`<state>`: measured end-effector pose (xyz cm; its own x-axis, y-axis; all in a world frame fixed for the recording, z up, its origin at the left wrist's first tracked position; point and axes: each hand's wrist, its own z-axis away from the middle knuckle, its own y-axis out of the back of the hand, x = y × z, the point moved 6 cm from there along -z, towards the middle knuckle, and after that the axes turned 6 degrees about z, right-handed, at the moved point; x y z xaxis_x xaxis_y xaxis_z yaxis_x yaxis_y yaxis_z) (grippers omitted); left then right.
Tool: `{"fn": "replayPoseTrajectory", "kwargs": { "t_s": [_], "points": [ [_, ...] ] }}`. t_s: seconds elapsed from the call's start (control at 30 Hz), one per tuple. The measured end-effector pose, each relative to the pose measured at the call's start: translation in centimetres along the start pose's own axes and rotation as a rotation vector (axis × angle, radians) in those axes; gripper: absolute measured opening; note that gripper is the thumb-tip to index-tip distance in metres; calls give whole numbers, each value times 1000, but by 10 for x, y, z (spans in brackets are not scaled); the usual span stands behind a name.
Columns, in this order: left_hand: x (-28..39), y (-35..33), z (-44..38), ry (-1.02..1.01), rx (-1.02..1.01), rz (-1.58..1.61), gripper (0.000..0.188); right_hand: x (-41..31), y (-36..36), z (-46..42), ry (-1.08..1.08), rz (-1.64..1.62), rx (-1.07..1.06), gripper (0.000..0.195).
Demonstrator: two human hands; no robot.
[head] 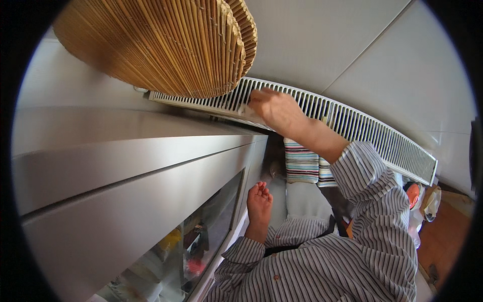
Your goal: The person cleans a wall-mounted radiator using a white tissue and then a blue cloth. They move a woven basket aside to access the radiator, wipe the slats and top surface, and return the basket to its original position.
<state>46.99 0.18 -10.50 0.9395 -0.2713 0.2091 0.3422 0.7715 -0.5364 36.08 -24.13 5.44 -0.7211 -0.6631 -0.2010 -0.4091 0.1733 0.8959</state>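
My right hand [281, 113] is over the slotted top grille of a white panel radiator [362, 124], its fingers bent downward. At the fingertips is a small white piece [245, 110], blurred, perhaps cloth or paper; the hand seems to pinch it. Just left of the hand, a rolled blind of thin brown reeds [169, 45] hangs above the radiator's left end. Lower down, my left hand [259, 202] is raised beside the cabinet, palm up, fingers loosely curled and holding nothing.
A glossy grey-white cabinet [132, 162] with a glass pane [211, 215] fills the left side. Striped cushions [302, 160] lie under my right forearm. Plastic items [414, 222] and a brown bag [430, 200] stand at right, near the brown floor [449, 226]. Pale wall panels [407, 83] rise behind the radiator.
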Motion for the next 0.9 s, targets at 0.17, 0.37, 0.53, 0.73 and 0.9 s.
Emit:
{"fn": "replayPoseTrajectory", "kwargs": {
  "t_s": [0.17, 0.37, 0.53, 0.73, 0.9],
  "points": [
    [-7, 2, -4, 38, -37, -47, 8, 15, -21, -33, -369, 76, 53, 19],
    [-23, -13, -2, 47, 6, -96, 9, -29, -46, -15, -162, 117, 170, 27],
    [-30, -17, 1, 71, 40, -123, 9, 2, -39, -30, -179, 24, 103, 28],
    [-21, -12, 7, -11, 68, -188, 8, -11, -49, -21, -251, 197, 20, 30],
    [-22, -5, 9, 31, 55, -194, 14, -24, -32, -26, -161, 67, 86, 16]
  ]
}}
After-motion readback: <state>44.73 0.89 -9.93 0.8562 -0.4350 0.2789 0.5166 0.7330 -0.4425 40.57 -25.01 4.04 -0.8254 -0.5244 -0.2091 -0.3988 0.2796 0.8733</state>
